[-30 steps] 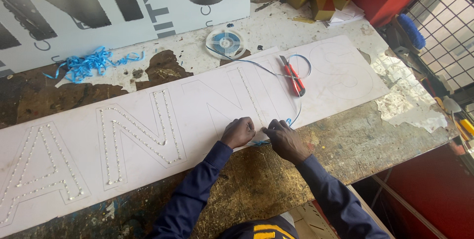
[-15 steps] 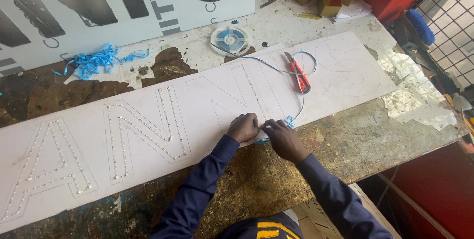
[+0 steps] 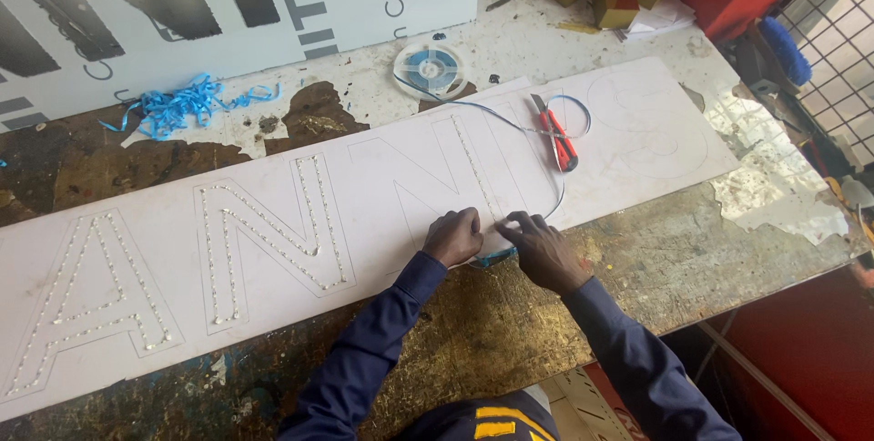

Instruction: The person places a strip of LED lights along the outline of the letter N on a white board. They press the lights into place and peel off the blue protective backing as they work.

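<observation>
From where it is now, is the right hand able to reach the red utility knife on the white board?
Probably yes. The right hand rests at the near edge of the white board, and the red utility knife lies on it just beyond, with only the thin strip looping around it.

Both hands (image 3: 496,239) shifted slightly right along white board (image 3: 273,223) edge, strip (image 3: 510,122) trailing
</observation>
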